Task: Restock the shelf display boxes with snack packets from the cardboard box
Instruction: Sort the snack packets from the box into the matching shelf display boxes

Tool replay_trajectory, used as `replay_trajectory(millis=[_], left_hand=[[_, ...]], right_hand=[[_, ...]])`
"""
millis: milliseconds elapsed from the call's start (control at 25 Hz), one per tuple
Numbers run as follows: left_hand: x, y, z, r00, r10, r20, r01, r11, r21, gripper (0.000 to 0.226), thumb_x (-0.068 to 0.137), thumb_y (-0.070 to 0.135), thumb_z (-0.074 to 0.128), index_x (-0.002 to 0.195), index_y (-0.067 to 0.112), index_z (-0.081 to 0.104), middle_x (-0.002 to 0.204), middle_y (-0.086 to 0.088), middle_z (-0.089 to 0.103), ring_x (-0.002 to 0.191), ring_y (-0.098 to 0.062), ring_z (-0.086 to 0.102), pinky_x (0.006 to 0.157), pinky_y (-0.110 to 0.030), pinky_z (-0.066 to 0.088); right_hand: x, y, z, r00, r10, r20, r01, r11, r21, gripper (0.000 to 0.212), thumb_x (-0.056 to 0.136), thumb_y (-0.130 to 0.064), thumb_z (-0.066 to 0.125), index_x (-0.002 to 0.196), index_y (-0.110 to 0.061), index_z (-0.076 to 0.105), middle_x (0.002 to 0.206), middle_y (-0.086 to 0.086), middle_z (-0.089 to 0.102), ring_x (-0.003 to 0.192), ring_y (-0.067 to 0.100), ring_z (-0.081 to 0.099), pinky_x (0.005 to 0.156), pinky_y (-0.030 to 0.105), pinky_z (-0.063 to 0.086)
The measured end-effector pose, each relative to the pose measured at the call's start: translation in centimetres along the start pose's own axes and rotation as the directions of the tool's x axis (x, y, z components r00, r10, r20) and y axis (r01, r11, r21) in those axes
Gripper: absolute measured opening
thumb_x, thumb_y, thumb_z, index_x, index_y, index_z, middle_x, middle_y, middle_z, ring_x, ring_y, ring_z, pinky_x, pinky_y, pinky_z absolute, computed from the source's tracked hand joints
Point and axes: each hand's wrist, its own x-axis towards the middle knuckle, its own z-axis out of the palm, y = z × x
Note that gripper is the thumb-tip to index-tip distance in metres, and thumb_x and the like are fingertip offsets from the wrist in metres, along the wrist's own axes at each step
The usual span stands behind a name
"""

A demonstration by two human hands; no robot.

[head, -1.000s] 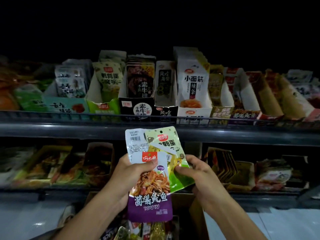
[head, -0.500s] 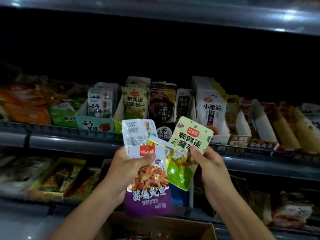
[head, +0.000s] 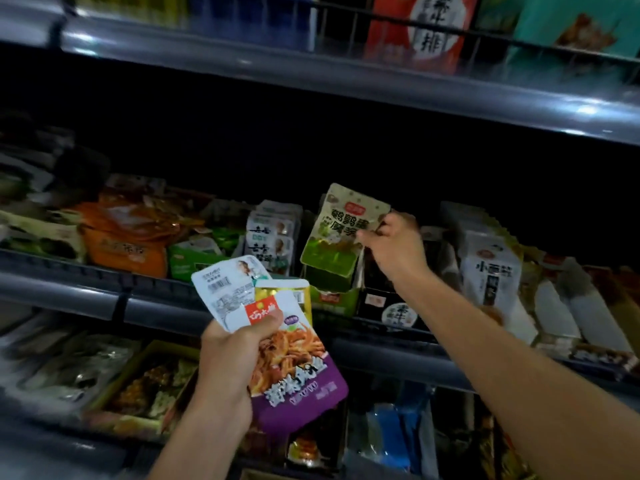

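My right hand (head: pixel 393 247) pinches a green and cream snack packet (head: pixel 341 233) by its right edge, holding it just above the green display box (head: pixel 334 299) on the middle shelf. My left hand (head: pixel 232 362) grips a fan of packets lower down: a purple packet (head: pixel 301 375) in front, a white one (head: pixel 228 289) behind and a gold-edged one (head: pixel 287 292) between them. The cardboard box is almost out of view at the bottom edge.
The middle shelf rail (head: pixel 104 296) carries a row of display boxes: a white packet box (head: pixel 270 237), a black box (head: pixel 394 306), a white box (head: pixel 491 275) to the right, orange packets (head: pixel 128 237) to the left. More goods fill the shelves above and below.
My right hand has pulled the green packet away from the bundle and raised it up to the green display box. My view has tilted upward and closer to the shelf.
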Motion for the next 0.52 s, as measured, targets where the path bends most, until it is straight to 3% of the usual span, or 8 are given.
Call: replay_trajectory(millis=[120, 240, 440, 520], left_hand=[[0.2, 0.8, -0.6, 1.0, 0.016, 0.012, -0.016, 1.0, 0.005, 0.024, 0.081, 0.003, 0.076, 0.098, 0.018, 0.069, 0.087, -0.005, 0.078, 0.077, -0.028, 0.076, 0.068, -0.039, 0.058], [0.6, 1.7, -1.0, 0.999, 0.045, 0.026, -0.045, 0.999, -0.013, 0.021, 0.083, 0.004, 0.075, 0.097, 0.017, 0.069, 0.085, -0.002, 0.078, 0.073, -0.024, 0.076, 0.066, -0.037, 0.057], [0.6, 1.4, -0.2, 0.996, 0.05, 0.072, -0.05, 0.999, -0.004, 0.021, 0.084, 0.005, 0.074, 0.101, 0.017, 0.069, 0.084, 0.001, 0.078, 0.073, -0.019, 0.076, 0.066, -0.035, 0.057], [0.5, 0.9, 0.1, 0.996, 0.038, 0.081, -0.039, 0.999, 0.016, 0.022, 0.084, 0.004, 0.074, 0.101, 0.017, 0.069, 0.085, 0.001, 0.078, 0.074, -0.02, 0.076, 0.067, -0.036, 0.058]], right_hand=[[2.6, 1.2, 2.2, 0.998, 0.039, -0.044, -0.047, 0.976, -0.211, 0.028, 0.099, -0.021, 0.058, 0.126, -0.017, 0.056, 0.121, 0.0, 0.064, 0.089, 0.014, 0.059, 0.076, 0.027, 0.048], [4.2, 1.8, 1.4, 0.993, 0.054, -0.102, -0.083, 0.947, -0.31, 0.034, 0.099, -0.022, 0.057, 0.132, -0.016, 0.056, 0.126, 0.004, 0.063, 0.099, 0.022, 0.059, 0.078, 0.029, 0.045], [4.2, 3.3, 2.0, 0.999, 0.03, 0.037, -0.005, 0.844, -0.536, 0.019, 0.092, -0.028, 0.068, 0.106, -0.015, 0.063, 0.086, 0.002, 0.062, 0.067, 0.013, 0.052, 0.055, 0.025, 0.038], [3.9, 3.7, 2.9, 1.0, 0.009, 0.0, -0.007, 0.804, -0.595, 0.021, 0.091, -0.031, 0.068, 0.105, -0.016, 0.063, 0.079, 0.0, 0.06, 0.066, 0.018, 0.054, 0.054, 0.026, 0.039]])
